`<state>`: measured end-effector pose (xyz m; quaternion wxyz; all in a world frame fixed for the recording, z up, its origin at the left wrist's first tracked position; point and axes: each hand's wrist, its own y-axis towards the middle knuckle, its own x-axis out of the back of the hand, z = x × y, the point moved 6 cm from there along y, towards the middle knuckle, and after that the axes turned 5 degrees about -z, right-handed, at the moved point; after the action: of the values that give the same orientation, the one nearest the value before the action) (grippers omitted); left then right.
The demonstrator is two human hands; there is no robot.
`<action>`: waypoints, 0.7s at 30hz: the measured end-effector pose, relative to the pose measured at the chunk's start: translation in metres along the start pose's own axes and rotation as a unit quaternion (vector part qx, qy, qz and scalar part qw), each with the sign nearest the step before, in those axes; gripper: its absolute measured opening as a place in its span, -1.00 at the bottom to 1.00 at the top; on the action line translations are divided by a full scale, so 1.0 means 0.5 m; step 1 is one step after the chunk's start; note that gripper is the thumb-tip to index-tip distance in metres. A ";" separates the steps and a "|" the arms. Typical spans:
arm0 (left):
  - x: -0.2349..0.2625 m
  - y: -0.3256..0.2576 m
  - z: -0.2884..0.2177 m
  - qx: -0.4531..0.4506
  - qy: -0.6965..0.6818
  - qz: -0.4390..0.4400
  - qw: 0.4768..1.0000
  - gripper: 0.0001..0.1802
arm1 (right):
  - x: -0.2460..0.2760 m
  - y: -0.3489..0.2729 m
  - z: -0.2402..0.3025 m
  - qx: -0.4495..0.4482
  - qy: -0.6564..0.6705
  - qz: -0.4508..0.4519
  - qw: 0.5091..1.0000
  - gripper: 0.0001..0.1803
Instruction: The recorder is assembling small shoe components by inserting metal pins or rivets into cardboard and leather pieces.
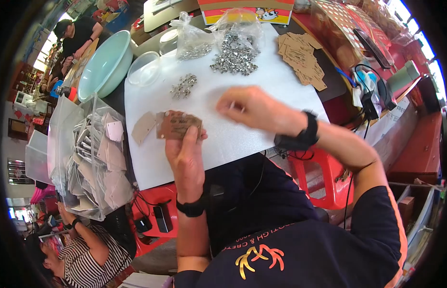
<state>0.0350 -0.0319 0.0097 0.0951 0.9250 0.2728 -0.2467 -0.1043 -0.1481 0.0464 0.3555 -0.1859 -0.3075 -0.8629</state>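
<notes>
My left hand [185, 149] holds a small brown card tag [178, 126] upright over the white foam sheet [262, 81]. Beside it on the sheet lies a plain card piece [143, 127]. My right hand [254, 109] hovers to the right of the tag with its fingertips pinched together; it is blurred and whatever small item it pinches cannot be made out. A small heap of silver metal pieces [183, 86] lies just beyond the tag. Both wrists wear black bands.
A larger pile of silver pieces [235, 55] spills from clear bags at the back. Brown card tags [302, 57] are stacked at the right. A clear bag of packed cards [91, 158] stands at left, near a pale green bowl [106, 65]. Other people sit at left.
</notes>
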 end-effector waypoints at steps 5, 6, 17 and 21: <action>-0.009 0.032 0.043 0.040 -0.049 0.004 0.998 -0.68 | 0.139 0.080 -0.071 -0.049 -0.164 0.033 0.985 -0.78; -0.006 0.035 0.046 0.036 -0.039 0.007 0.999 -0.69 | 0.155 0.091 -0.080 -0.050 -0.166 0.033 0.984 -0.78; -0.006 0.036 0.053 0.011 -0.030 0.037 0.999 -0.67 | 0.103 0.088 -0.127 -0.052 -0.338 0.066 0.937 -0.82; -0.004 0.035 0.053 0.009 -0.035 0.038 0.999 -0.66 | 0.090 0.081 -0.130 -0.057 -0.349 0.045 0.934 -0.83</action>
<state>0.0326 -0.0558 -0.0115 0.1054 0.9264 0.2313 -0.2779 -0.1118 -0.2365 0.0385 0.2528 -0.5089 -0.3538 -0.7430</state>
